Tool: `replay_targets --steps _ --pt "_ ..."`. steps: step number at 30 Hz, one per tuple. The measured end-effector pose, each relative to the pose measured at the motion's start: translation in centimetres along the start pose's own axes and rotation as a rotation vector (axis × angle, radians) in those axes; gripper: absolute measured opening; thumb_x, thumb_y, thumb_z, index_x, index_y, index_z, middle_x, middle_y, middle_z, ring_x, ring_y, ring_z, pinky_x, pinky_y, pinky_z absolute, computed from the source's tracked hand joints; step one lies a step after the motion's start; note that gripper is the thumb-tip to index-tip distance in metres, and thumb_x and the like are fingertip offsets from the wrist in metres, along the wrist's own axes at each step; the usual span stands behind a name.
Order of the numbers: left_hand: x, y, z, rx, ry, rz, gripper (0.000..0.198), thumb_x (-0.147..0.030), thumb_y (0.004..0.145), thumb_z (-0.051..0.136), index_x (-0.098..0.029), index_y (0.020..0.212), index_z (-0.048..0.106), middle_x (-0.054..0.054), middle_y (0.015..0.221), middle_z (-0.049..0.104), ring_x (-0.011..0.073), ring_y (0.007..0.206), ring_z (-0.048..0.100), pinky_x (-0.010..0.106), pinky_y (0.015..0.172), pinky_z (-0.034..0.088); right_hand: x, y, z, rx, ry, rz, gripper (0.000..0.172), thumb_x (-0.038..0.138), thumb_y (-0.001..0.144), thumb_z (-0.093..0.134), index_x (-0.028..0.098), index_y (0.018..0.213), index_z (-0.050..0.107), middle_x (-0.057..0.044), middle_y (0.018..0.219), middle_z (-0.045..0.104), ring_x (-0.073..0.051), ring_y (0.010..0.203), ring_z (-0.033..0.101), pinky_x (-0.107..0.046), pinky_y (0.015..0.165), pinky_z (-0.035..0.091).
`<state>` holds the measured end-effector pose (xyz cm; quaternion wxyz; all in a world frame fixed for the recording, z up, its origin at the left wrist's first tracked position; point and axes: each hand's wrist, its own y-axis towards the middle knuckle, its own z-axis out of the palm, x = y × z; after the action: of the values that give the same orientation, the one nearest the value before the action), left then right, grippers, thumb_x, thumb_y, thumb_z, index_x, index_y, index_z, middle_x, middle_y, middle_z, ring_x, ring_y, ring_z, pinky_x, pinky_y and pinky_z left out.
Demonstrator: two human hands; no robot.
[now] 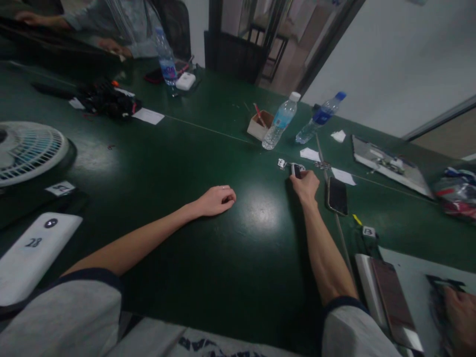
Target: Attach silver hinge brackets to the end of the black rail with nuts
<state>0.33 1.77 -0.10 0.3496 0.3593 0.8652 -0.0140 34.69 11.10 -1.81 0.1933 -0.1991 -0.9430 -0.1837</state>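
My left hand (215,200) rests on the green table (208,258) with its fingers curled under, nothing visible in it. My right hand (306,187) reaches forward and pinches a small dark and silver part (296,170). A few small metal parts (281,163) lie just beyond it. A dark phone (337,195) lies flat right beside my right hand.
Two water bottles (278,123) (320,117) and a small cardboard box (259,125) stand behind the parts. A white fan (28,148) and white device (33,255) sit left. A tray (386,166) and bag (457,191) lie right. Another person's hand (459,317) shows at lower right; a seated person (111,25) at far left.
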Motion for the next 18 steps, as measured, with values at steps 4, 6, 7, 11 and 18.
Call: replay_targets --steps 4,6,7,11,18 --pt "0.00 -0.04 0.00 0.004 0.004 -0.007 0.014 -0.017 0.086 0.051 -0.013 0.086 0.065 0.004 0.082 0.058 0.0126 0.068 0.053 0.024 0.064 0.043 0.19 0.06 -0.23 0.008 -0.009 -0.008 0.033 0.034 0.069 0.066 0.012 0.094 0.064 -0.015 0.092 0.067 -0.029 0.091 0.062 -0.041 0.086 0.046" --pt "-0.06 -0.06 -0.03 0.008 0.002 -0.009 0.014 -0.017 0.086 0.051 -0.013 0.086 0.064 0.004 0.082 0.058 0.0127 0.068 0.053 0.024 0.065 0.043 0.29 0.16 -0.33 0.015 -0.010 -0.015 0.034 0.033 0.068 0.067 0.012 0.095 0.064 -0.015 0.092 0.067 -0.029 0.091 0.062 -0.041 0.086 0.046" --pt "-0.09 -0.07 -0.05 0.010 -0.002 -0.010 0.014 -0.017 0.086 0.051 -0.013 0.086 0.064 0.004 0.083 0.058 0.0126 0.068 0.054 0.024 0.065 0.043 0.34 0.19 -0.35 0.017 -0.007 -0.019 0.034 0.033 0.068 0.067 0.012 0.094 0.065 -0.015 0.092 0.067 -0.029 0.091 0.062 -0.041 0.086 0.046" --pt "-0.21 -0.08 -0.13 0.012 -0.008 -0.009 0.014 -0.017 0.086 0.051 -0.013 0.087 0.064 0.004 0.082 0.058 0.0127 0.068 0.053 0.024 0.065 0.043 0.35 0.16 -0.22 0.009 0.007 -0.032 0.034 0.034 0.068 0.067 0.012 0.094 0.064 -0.015 0.092 0.067 -0.029 0.091 0.061 -0.041 0.086 0.046" --pt "-0.27 -0.10 -0.25 0.023 -0.012 -0.016 0.015 -0.016 0.087 0.050 -0.012 0.087 0.065 0.004 0.083 0.058 0.0128 0.069 0.054 0.024 0.064 0.043 -0.42 0.44 -0.02 -0.001 0.021 -0.015 0.035 0.035 0.066 0.067 0.012 0.093 0.065 -0.015 0.089 0.068 -0.029 0.087 0.063 -0.042 0.085 0.047"
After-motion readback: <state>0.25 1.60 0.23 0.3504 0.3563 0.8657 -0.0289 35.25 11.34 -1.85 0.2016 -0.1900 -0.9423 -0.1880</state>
